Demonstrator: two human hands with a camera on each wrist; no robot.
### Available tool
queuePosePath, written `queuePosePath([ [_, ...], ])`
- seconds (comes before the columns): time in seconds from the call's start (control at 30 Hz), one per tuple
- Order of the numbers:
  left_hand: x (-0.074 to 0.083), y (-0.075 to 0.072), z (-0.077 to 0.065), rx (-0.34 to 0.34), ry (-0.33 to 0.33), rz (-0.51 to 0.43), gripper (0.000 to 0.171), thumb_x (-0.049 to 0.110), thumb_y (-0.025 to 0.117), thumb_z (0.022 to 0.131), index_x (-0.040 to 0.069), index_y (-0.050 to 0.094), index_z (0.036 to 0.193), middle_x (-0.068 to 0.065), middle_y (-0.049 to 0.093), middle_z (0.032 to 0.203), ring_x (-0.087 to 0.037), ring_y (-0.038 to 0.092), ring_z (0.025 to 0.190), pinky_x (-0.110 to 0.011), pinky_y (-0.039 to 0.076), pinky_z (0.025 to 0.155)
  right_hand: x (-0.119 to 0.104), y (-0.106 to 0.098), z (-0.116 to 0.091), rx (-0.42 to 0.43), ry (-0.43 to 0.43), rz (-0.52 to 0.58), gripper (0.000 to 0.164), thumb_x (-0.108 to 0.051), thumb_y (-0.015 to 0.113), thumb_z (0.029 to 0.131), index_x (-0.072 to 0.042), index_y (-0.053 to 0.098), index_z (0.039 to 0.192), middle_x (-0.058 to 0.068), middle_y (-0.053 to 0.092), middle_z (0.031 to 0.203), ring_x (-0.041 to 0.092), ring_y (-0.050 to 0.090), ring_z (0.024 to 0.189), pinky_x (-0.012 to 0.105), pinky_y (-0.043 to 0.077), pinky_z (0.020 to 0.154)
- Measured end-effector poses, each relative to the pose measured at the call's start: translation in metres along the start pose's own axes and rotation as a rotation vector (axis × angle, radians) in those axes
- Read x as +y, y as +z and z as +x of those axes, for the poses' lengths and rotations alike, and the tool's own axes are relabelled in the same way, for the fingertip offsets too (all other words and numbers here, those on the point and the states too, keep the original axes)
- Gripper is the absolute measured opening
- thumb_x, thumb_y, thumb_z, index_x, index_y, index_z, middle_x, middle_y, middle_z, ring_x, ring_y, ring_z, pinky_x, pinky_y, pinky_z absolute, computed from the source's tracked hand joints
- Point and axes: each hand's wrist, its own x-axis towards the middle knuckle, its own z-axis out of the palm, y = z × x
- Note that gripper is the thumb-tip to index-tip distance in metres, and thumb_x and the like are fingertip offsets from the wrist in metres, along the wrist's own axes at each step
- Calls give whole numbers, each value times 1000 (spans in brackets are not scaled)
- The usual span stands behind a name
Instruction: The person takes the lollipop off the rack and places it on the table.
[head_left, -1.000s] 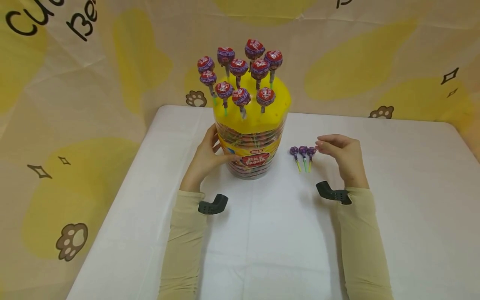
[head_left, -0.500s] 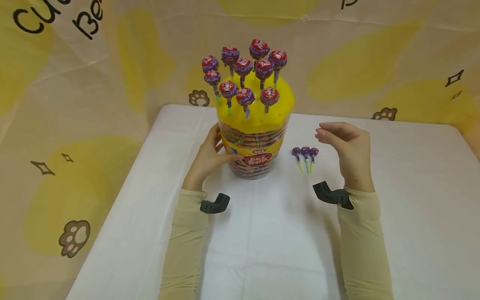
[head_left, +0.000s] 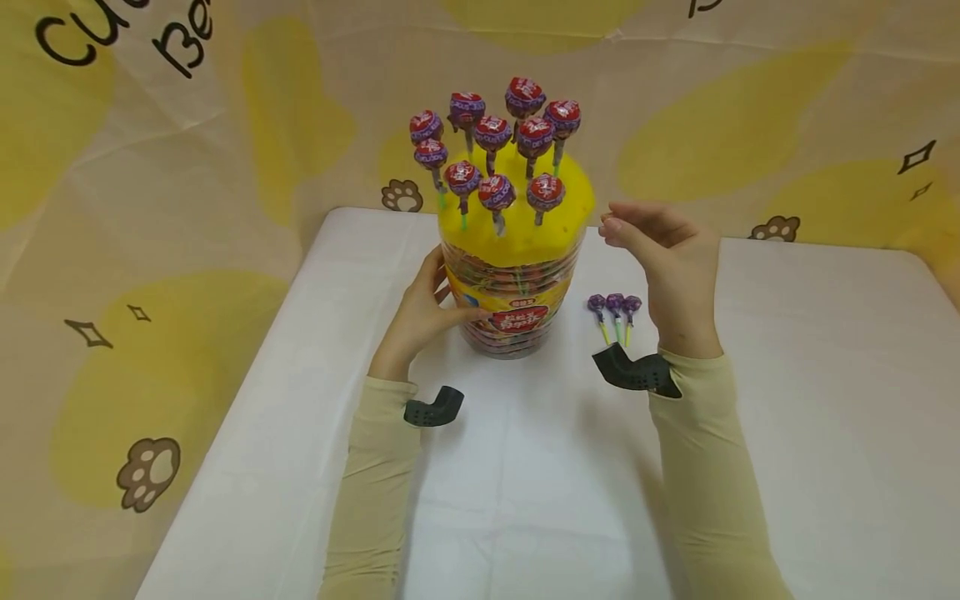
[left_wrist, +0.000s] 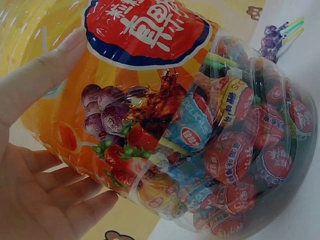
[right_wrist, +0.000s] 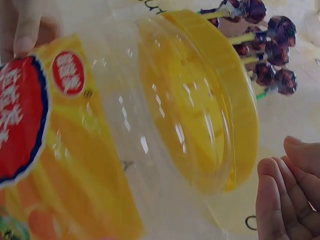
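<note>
My left hand [head_left: 422,321] grips the side of a clear plastic lollipop jar [head_left: 517,283], its thumb across the printed label and its fingers round the far side. Wrapped lollipops fill the lower part of the jar [left_wrist: 250,150] in the left wrist view. Several purple-and-red lollipops [head_left: 497,193] stick up from the yellow lid [head_left: 573,208]. Just right of that lid, my right hand [head_left: 671,267] hovers with its thumb and fingers loosely bent towards each other. Nothing shows between its fingertips [right_wrist: 267,167] in the right wrist view.
Three small purple lollipops [head_left: 615,305] lie side by side on the white tabletop [head_left: 555,483], right of the jar. A patterned yellow-and-cream cloth [head_left: 697,125] hangs behind and at the left. Each wrist carries a dark bracket [head_left: 435,408].
My right hand has risen from beside the three lying lollipops and moved left towards the lid. The left hand keeps its hold on the jar. The head view has shifted slightly.
</note>
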Motion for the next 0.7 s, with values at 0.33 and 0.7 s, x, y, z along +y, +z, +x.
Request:
queuePosePath([
  [0.33,0,-1,0,-3,15,-16,103,15,83,73,11,16,151,-5,24,153,-22,24,140,-36,28,112,-5,26,4,26,-51,12,16,1,73,79,6,71,94,13,70,92,26,64,80,30,56,80],
  [0.7,-1,0,0,0,18,-18,102,15,82,73,11,16,151,-6,24,153,-23,24,140,-37,29,112,-5,44,9,68,-169,-115,17,-3,72,82,3,72,97,13,69,94,27,65,89,31,55,83],
])
